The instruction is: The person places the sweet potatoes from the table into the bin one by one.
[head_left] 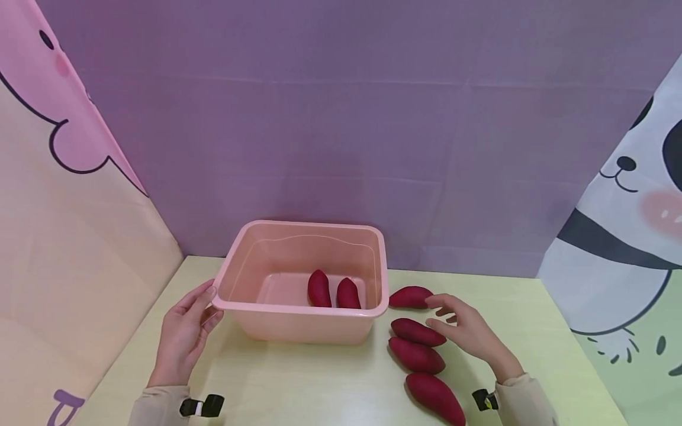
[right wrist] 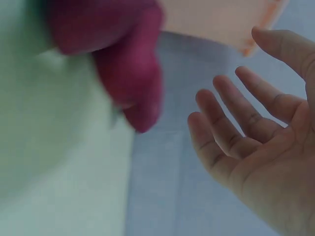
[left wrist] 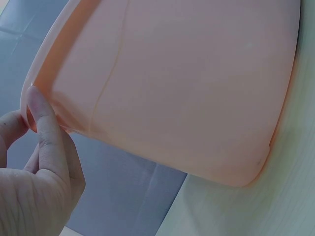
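Left hand [head_left: 183, 334] pinches the unmarked pink tub [head_left: 298, 325] by its rim. Right hand [head_left: 469, 331], fingers spread, hovers beside four sweet potatoes [head_left: 418, 332].

Left hand [head_left: 183, 331] grips rim of pink tub [head_left: 298, 324] holding two sweet potatoes [head_left: 333, 291]. Right hand [head_left: 469, 331], fingers relaxed, hovers by four more [head_left: 418, 346] on table [head_left: 330, 384].

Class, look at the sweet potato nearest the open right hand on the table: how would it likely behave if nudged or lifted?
The sweet potato is rounded and tapered, so a nudge would probably roll it in a curve. It looks solid and probably stiff, likely fairly heavy for its size. Its skin looks matte, so the right hand probably would not slip. The left hand holds the pink tub.
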Demonstrator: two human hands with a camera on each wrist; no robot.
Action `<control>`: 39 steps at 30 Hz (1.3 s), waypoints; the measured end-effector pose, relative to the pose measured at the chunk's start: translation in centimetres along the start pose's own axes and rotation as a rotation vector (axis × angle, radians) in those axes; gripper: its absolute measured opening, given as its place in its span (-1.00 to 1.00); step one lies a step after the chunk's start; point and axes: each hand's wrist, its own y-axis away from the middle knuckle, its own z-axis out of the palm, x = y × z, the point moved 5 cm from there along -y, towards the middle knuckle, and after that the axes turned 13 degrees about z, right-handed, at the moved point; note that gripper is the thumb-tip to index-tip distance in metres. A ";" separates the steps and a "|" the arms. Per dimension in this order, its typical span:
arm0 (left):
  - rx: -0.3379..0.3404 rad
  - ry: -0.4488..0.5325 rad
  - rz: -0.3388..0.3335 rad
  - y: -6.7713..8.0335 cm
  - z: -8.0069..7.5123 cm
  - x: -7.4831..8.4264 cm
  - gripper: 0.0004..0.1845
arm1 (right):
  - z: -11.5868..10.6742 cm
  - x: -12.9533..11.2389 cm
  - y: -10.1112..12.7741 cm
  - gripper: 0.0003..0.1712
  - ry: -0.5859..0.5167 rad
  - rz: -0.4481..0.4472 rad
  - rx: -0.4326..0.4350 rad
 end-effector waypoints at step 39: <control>0.007 -0.011 -0.013 -0.1 -0.2 -0.2 -0.75 | 3.2 7.1 0.9 -0.53 -0.282 0.212 -0.152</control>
